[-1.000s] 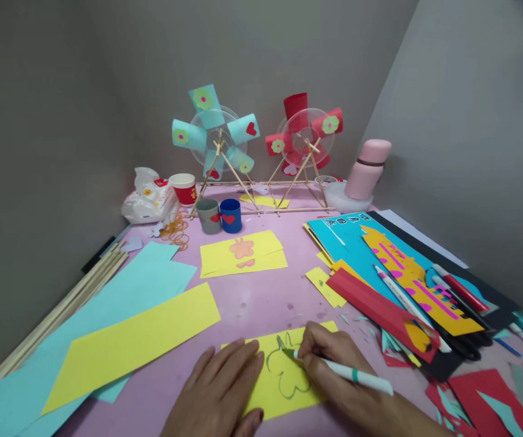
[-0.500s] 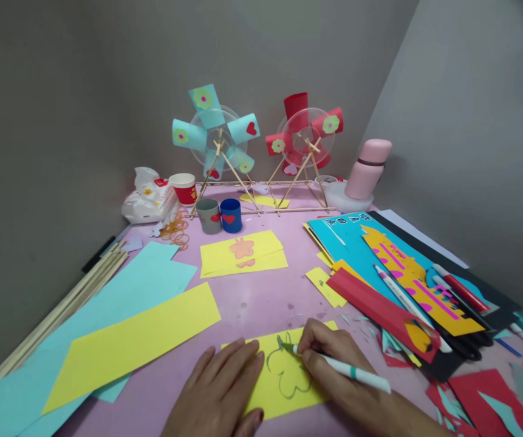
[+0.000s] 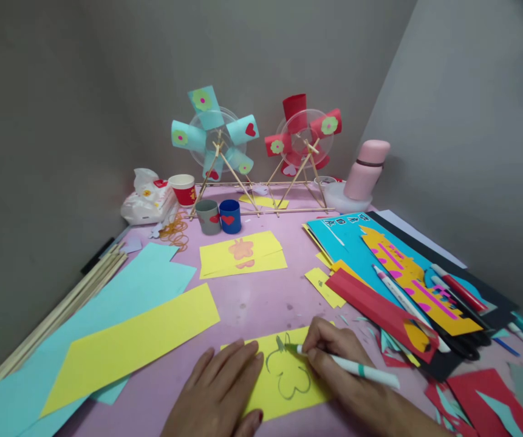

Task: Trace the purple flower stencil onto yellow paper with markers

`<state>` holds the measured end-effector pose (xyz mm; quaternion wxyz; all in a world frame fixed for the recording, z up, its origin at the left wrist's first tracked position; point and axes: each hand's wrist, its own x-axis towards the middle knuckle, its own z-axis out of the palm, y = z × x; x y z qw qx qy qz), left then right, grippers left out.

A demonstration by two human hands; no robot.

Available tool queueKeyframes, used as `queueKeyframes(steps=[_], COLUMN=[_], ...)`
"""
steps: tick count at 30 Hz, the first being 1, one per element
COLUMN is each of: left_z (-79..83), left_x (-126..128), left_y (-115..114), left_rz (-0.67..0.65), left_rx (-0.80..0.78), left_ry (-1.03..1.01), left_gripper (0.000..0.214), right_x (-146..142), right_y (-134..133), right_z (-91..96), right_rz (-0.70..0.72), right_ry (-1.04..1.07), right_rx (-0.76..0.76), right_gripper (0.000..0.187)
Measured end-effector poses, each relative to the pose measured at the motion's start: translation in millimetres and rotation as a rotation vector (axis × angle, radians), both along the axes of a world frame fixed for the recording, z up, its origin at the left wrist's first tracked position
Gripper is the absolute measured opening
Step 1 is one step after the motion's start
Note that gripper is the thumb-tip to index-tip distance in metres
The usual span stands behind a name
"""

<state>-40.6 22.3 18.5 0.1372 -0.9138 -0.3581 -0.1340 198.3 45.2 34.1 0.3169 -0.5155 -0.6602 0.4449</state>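
Note:
My left hand (image 3: 222,385) lies flat with fingers stretched out, pressing on the left part of a yellow paper sheet (image 3: 261,403). On that sheet a green outline (image 3: 294,385) shows curved lobes with a small stem at the top. My right hand (image 3: 345,364) grips a white marker with a green band (image 3: 368,371). Its green tip is at the drawing near the stem. Farther back lies another yellow paper (image 3: 268,244) with an orange flower-like shape coloured on it. A long yellow strip (image 3: 138,346) rests on light blue paper (image 3: 110,309) to the left.
Two pinwheel-like wheels, one blue (image 3: 215,136) and one red (image 3: 302,136), stand on stick frames at the back. Grey (image 3: 207,217) and blue (image 3: 230,216) paper cups stand before them. At right lie coloured papers (image 3: 341,227), markers (image 3: 400,294) and red scraps (image 3: 475,388); a pink bottle (image 3: 367,170) stands behind.
My right hand and the marker have shifted slightly to the right, and the tip has moved from the stem to just beside it. The stem looks more filled in. My left hand stays put.

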Motion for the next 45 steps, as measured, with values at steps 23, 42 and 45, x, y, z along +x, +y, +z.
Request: queueKeyframes(steps=[23, 42, 45], left_z=[-2.0, -0.2, -0.6], left_x=[-1.2, 1.3, 0.0], left_y=[0.5, 2.0, 2.0], left_rz=[0.013, 0.012, 0.018], left_rx=[-0.072, -0.058, -0.074], left_ry=[-0.065, -0.042, -0.069], left_gripper=[0.049, 0.048, 0.049], right_x=[-0.6, -2.9, 0.3], right_y=[2.2, 3.0, 1.5], right_z=[3.1, 7.0, 1.5], right_rz=[0.002, -0.018, -0.032], right_ry=[-0.032, -0.065, -0.089], right_rx=[0.02, -0.003, -0.008], right_gripper=[0.01, 0.008, 0.011])
